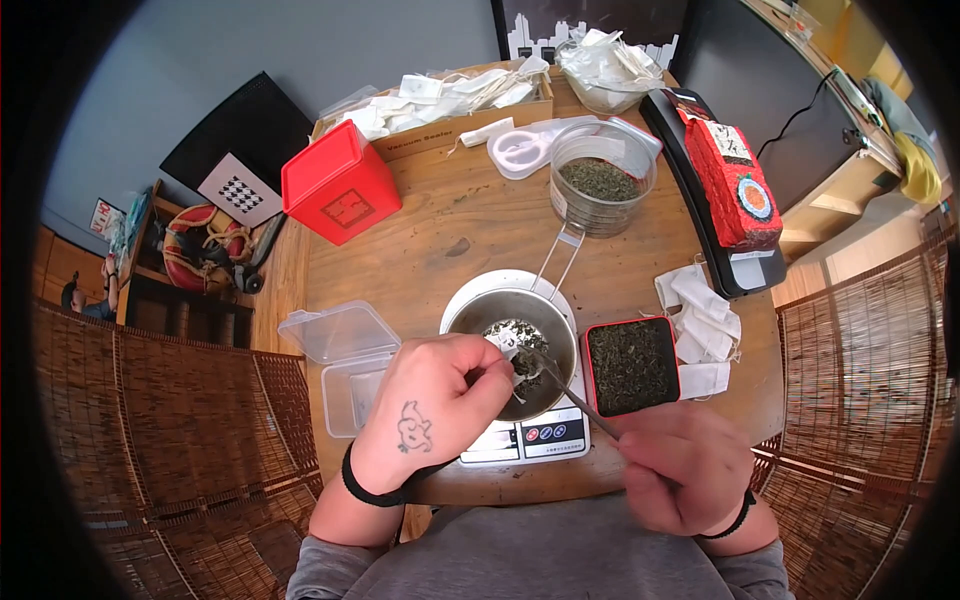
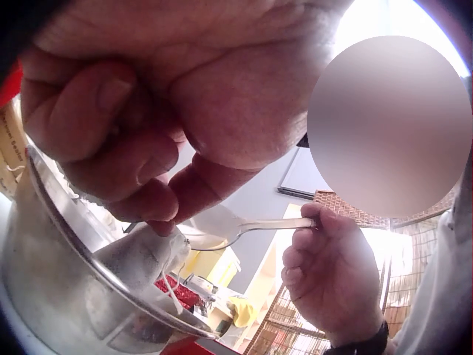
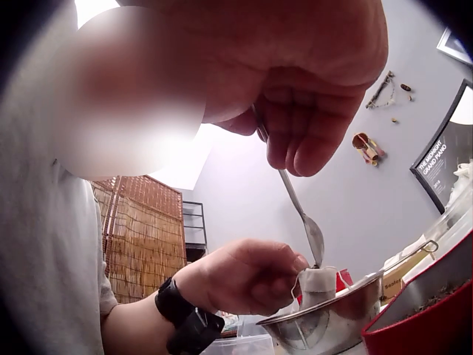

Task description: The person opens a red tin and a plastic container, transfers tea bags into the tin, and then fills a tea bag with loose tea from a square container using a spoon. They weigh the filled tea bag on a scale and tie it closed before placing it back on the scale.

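Note:
My left hand (image 1: 435, 405) pinches the rim of a small white drawstring tea bag (image 3: 320, 281) over a metal pan (image 1: 466, 322). The bag stands mouth up, its strings hanging loose in both wrist views. In my right hand (image 1: 690, 468) is the handle of a metal spoon (image 1: 592, 410), held between thumb and fingers. The spoon's tip points down at the bag's mouth in the right wrist view. Dry tea leaves lie in the pan, which rests on a white kitchen scale (image 1: 555, 440). Beside the pan sits a red tin (image 1: 587, 375) filled with dark loose tea.
White cloth bags (image 1: 705, 320) lie right of the tin. A clear open plastic box (image 1: 340, 410) is at left, behind it a red canister (image 1: 335, 185). Farther back are a carton of bags (image 1: 420, 140), a tub of leaves (image 1: 605, 215) and a red tea packet (image 1: 725, 185).

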Tool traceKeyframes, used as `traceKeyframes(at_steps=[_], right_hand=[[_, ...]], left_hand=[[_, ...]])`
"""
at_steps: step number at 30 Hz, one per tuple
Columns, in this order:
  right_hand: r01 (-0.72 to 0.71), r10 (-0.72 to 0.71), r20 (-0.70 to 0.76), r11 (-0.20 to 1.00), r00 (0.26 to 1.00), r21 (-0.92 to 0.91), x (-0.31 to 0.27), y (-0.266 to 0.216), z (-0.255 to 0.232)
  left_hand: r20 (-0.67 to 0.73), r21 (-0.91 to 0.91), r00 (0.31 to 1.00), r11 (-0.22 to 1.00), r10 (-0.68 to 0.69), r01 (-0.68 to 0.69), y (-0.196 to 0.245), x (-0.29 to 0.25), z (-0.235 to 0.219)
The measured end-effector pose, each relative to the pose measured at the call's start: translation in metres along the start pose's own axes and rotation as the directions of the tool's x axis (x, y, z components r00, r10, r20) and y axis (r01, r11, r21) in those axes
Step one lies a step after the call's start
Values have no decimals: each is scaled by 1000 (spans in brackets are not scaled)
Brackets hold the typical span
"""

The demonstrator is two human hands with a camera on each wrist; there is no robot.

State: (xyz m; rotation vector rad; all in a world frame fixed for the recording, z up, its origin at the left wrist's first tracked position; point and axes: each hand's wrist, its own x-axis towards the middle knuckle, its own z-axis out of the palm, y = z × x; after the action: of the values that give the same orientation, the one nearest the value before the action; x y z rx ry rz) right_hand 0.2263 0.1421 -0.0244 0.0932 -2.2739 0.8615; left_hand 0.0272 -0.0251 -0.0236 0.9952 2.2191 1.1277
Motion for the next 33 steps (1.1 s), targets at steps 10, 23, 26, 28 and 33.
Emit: traceKeyframes(at_steps=[10, 23, 26, 28, 33], right_hand=[[-289, 328, -255, 941, 910, 178, -35, 15, -22], [-581, 669, -237, 735, 704, 350, -62, 36, -33], [-623, 735, -180, 658, 654, 422, -64, 37, -34], [-598, 698, -231, 707, 678, 379, -68, 35, -34], [-609, 671, -247, 740, 699, 287, -66, 37, -37]], left_hand=[[-22, -27, 997, 997, -73, 72, 0, 1, -11], [1, -31, 991, 991, -133, 133, -1, 7, -13], [-3, -89, 985, 981, -174, 173, 0, 5, -13], [-2, -98, 987, 983, -159, 158, -3, 3, -13], [-9, -122, 985, 978, -170, 168, -4, -1, -10]])
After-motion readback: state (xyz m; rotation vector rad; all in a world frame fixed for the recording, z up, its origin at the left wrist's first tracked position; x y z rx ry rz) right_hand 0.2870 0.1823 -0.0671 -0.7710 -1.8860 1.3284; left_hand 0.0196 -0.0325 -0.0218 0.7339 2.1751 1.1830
